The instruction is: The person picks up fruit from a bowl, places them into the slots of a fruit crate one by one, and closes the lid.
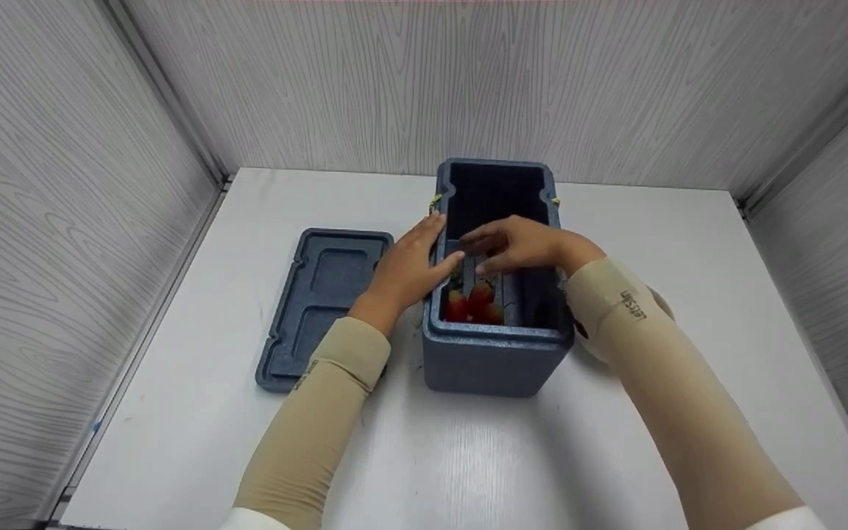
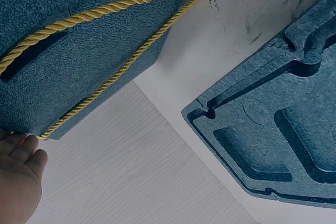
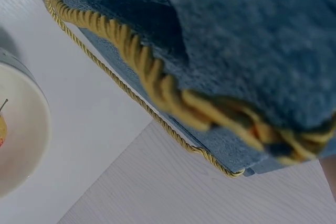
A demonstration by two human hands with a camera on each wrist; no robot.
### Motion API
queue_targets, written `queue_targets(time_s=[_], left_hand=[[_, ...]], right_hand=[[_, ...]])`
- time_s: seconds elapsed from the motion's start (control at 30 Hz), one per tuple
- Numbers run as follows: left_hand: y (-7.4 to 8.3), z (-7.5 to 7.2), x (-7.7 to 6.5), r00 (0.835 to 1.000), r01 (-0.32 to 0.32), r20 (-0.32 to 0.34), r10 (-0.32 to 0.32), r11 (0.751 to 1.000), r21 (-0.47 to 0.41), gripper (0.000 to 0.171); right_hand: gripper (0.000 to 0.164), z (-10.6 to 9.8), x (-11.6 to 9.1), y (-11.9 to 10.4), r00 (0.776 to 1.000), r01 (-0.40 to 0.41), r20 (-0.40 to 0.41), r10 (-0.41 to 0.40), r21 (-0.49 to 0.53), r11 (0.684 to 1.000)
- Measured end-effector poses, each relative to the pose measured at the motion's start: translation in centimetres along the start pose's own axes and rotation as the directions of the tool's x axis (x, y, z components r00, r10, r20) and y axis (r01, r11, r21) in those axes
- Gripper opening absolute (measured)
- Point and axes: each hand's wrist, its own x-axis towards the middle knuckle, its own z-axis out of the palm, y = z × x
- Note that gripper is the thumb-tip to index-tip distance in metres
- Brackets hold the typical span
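Observation:
A deep blue foam box [image 1: 497, 364] stands in the middle of the table with its top uncovered. Several red strawberries [image 1: 480, 294] lie inside, at its near left. My left hand [image 1: 411, 265] rests on the left rim, its thumb reaching over the opening. In the left wrist view its fingertips [image 2: 23, 148] touch the box edge. Over the opening, my right hand [image 1: 523, 244] hangs with loosely bent fingers, thumb and forefinger apart, just beyond the strawberries. Nothing shows between them. In the right wrist view the box hides this hand's fingers.
The blue lid [image 1: 339, 274] lies left of the box, recessed side up. A yellow twisted rope [image 2: 126, 66] runs along the box's sides. Right of the box, a white bowl [image 3: 31, 129] holds a yellow-red stemmed fruit [image 3: 2, 128]. Grey wood-grain walls [image 1: 424, 81] surround the table.

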Motion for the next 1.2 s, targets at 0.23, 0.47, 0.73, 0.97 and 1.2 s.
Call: queue_targets(time_s=[0.23,0.47,0.73,0.97,1.2], left_hand=[[0.0,-0.1,-0.1,1.0,0.006,0.006,-0.006,1.0,-0.003,0.071],[0.0,-0.1,-0.1,1.0,0.004,0.012,-0.004,1.0,-0.005,0.072],[-0.2,0.1,-0.1,1.0,-0.002,0.006,0.002,1.0,-0.017,0.071],[-0.2,0.1,-0.1,1.0,-0.005,0.0,0.005,1.0,-0.017,0.071],[0.0,0.0,0.0,1.0,-0.01,0.003,0.011,1.0,-0.012,0.07]], right_hand=[[0.061,-1.3,-0.8,-0.3,0.999,0.018,-0.041,-0.014,0.087,0.996],[0.062,-2.9,-1.9,-0.5,0.99,0.057,-0.135,-0.036,0.159,0.986],[0.06,-4.1,-3.2,-0.1,0.967,0.111,-0.238,-0.086,0.093,0.989],[0.06,-4.9,-4.2,0.6,0.943,0.129,-0.316,-0.1,0.071,0.989],[0.062,-5.7,-5.5,1.3,0.925,0.109,-0.374,-0.064,0.103,0.989]])
